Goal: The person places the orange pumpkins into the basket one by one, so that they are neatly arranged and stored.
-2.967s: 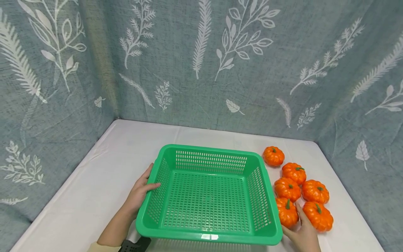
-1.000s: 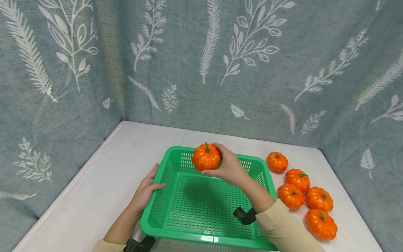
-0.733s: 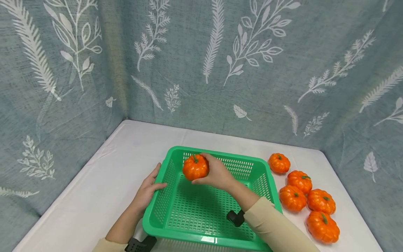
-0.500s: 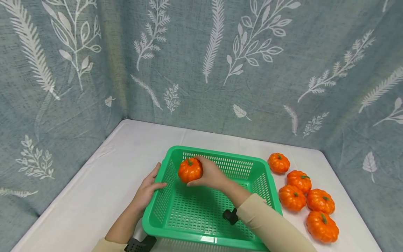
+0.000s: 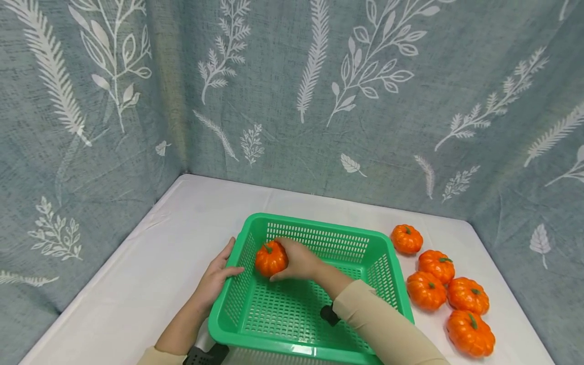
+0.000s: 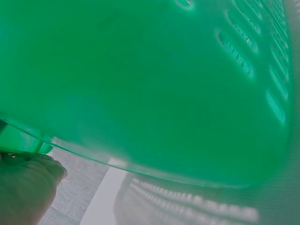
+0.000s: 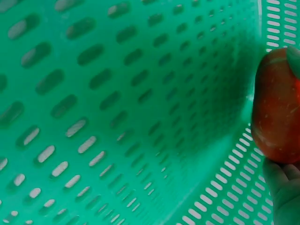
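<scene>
A green plastic basket (image 5: 310, 350) with slotted walls stands on the white-covered table. My left hand (image 5: 214, 279) grips its left rim, thumb over the inside edge; in the left wrist view that hand (image 6: 28, 187) shows beside the basket's outer wall (image 6: 140, 93). Inside the basket, at its back left, my right hand (image 5: 298, 261) holds an orange pumpkin (image 5: 271, 259) with a green stem. The right wrist view has the pumpkin (image 7: 277, 110) between the thumb and fingers, near the slotted walls. Whether it touches the basket floor I cannot tell.
Several more orange pumpkins lie right of the basket: one at the back (image 5: 407, 239), others grouped nearer (image 5: 426, 291), and one in front (image 5: 471, 333). A grey-green curtain (image 5: 283, 101) with white leaf prints surrounds the white table (image 5: 137, 284).
My right hand has taken a pumpkin from the group at the right, carried it left over the basket and lowered it into the back left corner. My left hand has stayed on the rim.
</scene>
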`<state>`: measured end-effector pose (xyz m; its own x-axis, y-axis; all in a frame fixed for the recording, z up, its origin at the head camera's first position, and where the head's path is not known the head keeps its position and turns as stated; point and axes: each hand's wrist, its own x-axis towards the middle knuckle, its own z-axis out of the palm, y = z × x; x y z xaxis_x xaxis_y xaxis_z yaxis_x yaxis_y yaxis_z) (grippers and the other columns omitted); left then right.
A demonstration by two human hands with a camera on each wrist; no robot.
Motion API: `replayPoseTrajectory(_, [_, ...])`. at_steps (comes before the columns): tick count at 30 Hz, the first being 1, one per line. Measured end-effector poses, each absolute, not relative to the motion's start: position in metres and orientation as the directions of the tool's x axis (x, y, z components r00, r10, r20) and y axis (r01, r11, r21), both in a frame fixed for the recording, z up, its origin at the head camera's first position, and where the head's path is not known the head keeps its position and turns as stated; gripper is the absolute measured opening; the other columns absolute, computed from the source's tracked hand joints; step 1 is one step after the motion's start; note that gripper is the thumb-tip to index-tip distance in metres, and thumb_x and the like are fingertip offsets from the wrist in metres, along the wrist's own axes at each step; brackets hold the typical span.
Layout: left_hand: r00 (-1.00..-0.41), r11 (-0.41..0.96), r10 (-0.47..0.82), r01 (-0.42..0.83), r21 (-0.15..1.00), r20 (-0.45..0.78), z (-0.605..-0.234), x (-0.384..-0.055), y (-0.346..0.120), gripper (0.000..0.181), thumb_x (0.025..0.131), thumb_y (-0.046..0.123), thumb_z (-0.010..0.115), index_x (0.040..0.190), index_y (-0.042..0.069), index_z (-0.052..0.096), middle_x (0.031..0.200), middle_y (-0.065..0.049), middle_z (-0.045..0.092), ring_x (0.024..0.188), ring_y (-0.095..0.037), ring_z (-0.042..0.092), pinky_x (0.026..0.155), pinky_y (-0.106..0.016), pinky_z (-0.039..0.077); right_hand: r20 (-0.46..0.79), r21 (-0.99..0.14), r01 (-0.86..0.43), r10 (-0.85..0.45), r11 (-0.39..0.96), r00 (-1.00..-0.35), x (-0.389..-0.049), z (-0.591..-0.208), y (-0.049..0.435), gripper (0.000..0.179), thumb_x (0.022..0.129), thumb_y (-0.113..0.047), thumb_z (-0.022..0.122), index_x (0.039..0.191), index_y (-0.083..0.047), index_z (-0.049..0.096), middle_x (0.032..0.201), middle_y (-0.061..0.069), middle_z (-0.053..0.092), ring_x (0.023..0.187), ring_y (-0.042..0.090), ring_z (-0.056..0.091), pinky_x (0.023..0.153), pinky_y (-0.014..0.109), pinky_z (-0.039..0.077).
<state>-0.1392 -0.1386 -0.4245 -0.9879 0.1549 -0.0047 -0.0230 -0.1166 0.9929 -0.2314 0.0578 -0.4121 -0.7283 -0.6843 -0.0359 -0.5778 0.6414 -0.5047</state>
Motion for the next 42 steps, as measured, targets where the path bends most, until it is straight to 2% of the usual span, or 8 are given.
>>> replayPoseTrajectory(11, [-0.989,-0.124,0.148,-0.038,0.992,-0.019,-0.424,-0.14,-0.138,0.074,0.09,-0.002,0.036,0.147,0.009,-0.01,0.154,-0.01,-0.004,0.137,-0.034,0.017,0.101,-0.046,0.035,-0.033,-0.411,-0.648,-0.721,0.641,-0.692,-0.228,-0.414,0.053,0.086,0.066,-0.032,0.081,0.135,-0.003,0.036,0.127,0.009,0.052,0.112,0.021,0.053,0.094,0.032,0.046])
replayPoseTrajectory(19, [-0.99,-0.112,0.144,-0.028,0.993,-0.011,-0.423,-0.14,-0.139,0.074,0.09,-0.002,0.036,0.146,0.009,-0.011,0.154,-0.01,-0.004,0.136,-0.034,0.019,0.1,-0.044,0.036,-0.051,-0.283,-0.663,-0.701,0.694,-0.712,-0.222,-0.411,0.052,0.097,0.068,-0.026,0.08,0.143,0.002,0.025,0.146,0.016,0.03,0.132,0.027,0.035,0.107,0.037,0.034])
replayPoseTrajectory(24, [-0.99,-0.112,0.142,-0.034,0.993,-0.018,-0.423,-0.14,-0.138,0.074,0.09,-0.002,0.036,0.147,0.009,-0.01,0.154,-0.01,-0.003,0.135,-0.033,0.021,0.1,-0.045,0.037,-0.025,-0.314,-0.657,-0.698,0.685,-0.715,-0.219,-0.402,0.059,0.096,0.068,-0.025,0.08,0.142,0.003,0.026,0.146,0.017,0.03,0.132,0.028,0.035,0.107,0.037,0.033])
replayPoseTrajectory(29, [-0.988,-0.107,0.153,-0.036,0.994,-0.019,-0.423,-0.14,-0.139,0.075,0.09,-0.002,0.036,0.146,0.009,-0.011,0.154,-0.009,-0.005,0.137,-0.032,0.017,0.102,-0.044,0.033,0.002,-0.405,-0.637,-0.696,0.656,-0.718,-0.215,-0.379,0.084,0.096,0.07,-0.028,0.079,0.142,0.003,0.025,0.147,0.017,0.029,0.132,0.03,0.034,0.108,0.04,0.032])
replayPoseTrajectory(35, [-0.987,-0.091,0.162,-0.038,0.995,-0.023,-0.422,-0.14,-0.138,0.075,0.09,-0.001,0.037,0.146,0.009,-0.012,0.154,-0.009,-0.006,0.137,-0.033,0.016,0.102,-0.044,0.034,0.054,-0.518,-0.533,-0.597,0.669,-0.801,-0.212,-0.347,0.134,0.101,0.069,-0.035,0.078,0.145,-0.004,0.021,0.147,0.014,0.03,0.132,0.03,0.034,0.105,0.044,0.035])
replayPoseTrajectory(36, [-0.987,-0.086,0.162,-0.039,0.996,-0.025,-0.422,-0.14,-0.138,0.075,0.09,-0.001,0.037,0.146,0.009,-0.012,0.154,-0.009,-0.007,0.137,-0.033,0.015,0.102,-0.044,0.034,0.06,-0.522,-0.52,-0.579,0.677,-0.813,-0.212,-0.343,0.143,0.101,0.069,-0.037,0.078,0.146,-0.005,0.02,0.147,0.014,0.029,0.131,0.03,0.035,0.103,0.045,0.037])
replayPoseTrajectory(37, [-0.987,-0.081,0.16,-0.04,0.996,-0.026,-0.421,-0.14,-0.138,0.075,0.09,-0.001,0.037,0.146,0.009,-0.012,0.154,-0.008,-0.007,0.137,-0.033,0.015,0.102,-0.044,0.034,0.067,-0.524,-0.506,-0.559,0.685,-0.826,-0.211,-0.339,0.152,0.102,0.069,-0.039,0.077,0.146,-0.007,0.019,0.147,0.014,0.029,0.123,0.031,0.045,0.101,0.045,0.039])
replayPoseTrajectory(42, [-0.986,-0.08,0.163,-0.036,0.996,-0.023,-0.422,-0.14,-0.137,0.075,0.091,-0.001,0.037,0.146,0.01,-0.012,0.154,-0.008,-0.008,0.137,-0.034,0.014,0.101,-0.046,0.035,0.111,-0.543,-0.444,-0.464,0.713,-0.879,-0.207,-0.329,0.195,0.102,0.069,-0.045,0.075,0.147,-0.011,0.019,0.148,0.013,0.028,0.119,0.036,0.047,0.097,0.05,0.041])
